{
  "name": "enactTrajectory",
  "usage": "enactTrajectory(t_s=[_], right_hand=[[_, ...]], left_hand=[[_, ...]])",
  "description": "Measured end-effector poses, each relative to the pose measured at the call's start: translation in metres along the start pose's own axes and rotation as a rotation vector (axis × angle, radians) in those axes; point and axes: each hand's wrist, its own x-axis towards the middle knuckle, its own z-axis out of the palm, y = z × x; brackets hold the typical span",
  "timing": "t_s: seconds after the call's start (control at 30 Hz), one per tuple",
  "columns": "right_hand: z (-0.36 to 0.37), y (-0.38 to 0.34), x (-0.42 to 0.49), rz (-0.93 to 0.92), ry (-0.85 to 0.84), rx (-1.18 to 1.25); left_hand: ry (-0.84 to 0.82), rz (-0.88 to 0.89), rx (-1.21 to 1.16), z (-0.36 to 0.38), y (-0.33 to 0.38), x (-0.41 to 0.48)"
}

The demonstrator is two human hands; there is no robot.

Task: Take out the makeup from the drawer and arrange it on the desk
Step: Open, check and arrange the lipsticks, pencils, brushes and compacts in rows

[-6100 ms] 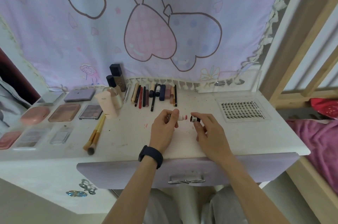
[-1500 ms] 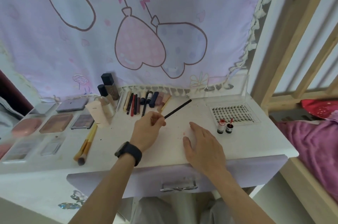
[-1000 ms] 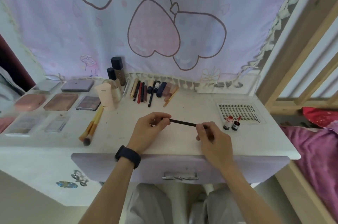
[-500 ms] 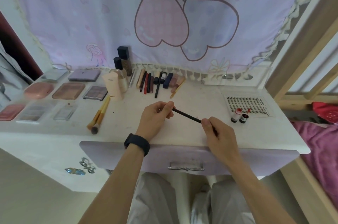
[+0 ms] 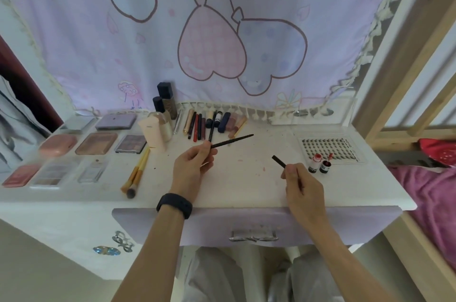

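Item: black pencil, long and thin. I am holding it in my left hand, fingers pinching its near end. The tip is pointing right and away, raised above the counter.

Item: cap, a short black piece. I am holding it in my right hand, thumb and fingers closing round its lower end. It is well apart from the pencil.

Item: drawer, sitting shut below the counter edge.

Already laid out: row of pencils at the back, palettes on the left, brushes in front of them, and two vials touching the near edge of the lash tray.

Step in hand, as I am judging it: I am rejoining the cap and pencil, then setting the pencil down.

Handling notes:
- I am planning to bring the two pieces into one straight line before pushing. An angled push could snap or smear the tip.
- I am keeping the left pinch low on the barrel so the free end is not wobbling.
- I am aiming to lay it parallel at the right end of the back row, without nudging its neighbours.
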Motion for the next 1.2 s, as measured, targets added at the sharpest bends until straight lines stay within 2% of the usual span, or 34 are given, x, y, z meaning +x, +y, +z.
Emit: enactTrajectory(t_s=[0.17,0.27,0.47,0.6,0.7,0.93,1.2], right_hand=[[0.003,0.001,0.001,0.041,-0.032,-0.092],[0.003,0.005,0.001,0.072,-0.035,-0.117],[0.003,-0.002,-0.002,0.057,0.002,-0.014],[-0.016,-0.016,-0.007,0.081,0.095,0.128],[-0.041,-0.012,-0.013,0.099,0.198,0.149],[-0.095,0.031,0.007,0.176,0.392,-0.047],[-0.096,0.046,0.016,0.259,0.345,-0.207]], left_hand=[[-0.031,-0.023,-0.009,0.002,0.002,-0.002],[-0.05,-0.018,0.181,0.01,0.002,-0.001],[-0.104,0.058,0.606,0.049,0.0,0.003],[-0.137,0.158,0.847,0.091,0.001,0.007],[-0.137,0.162,0.969,0.12,-0.003,0.011],[-0.076,0.113,1.102,0.167,-0.023,0.018],[-0.133,0.06,1.237,0.198,-0.033,0.033]])
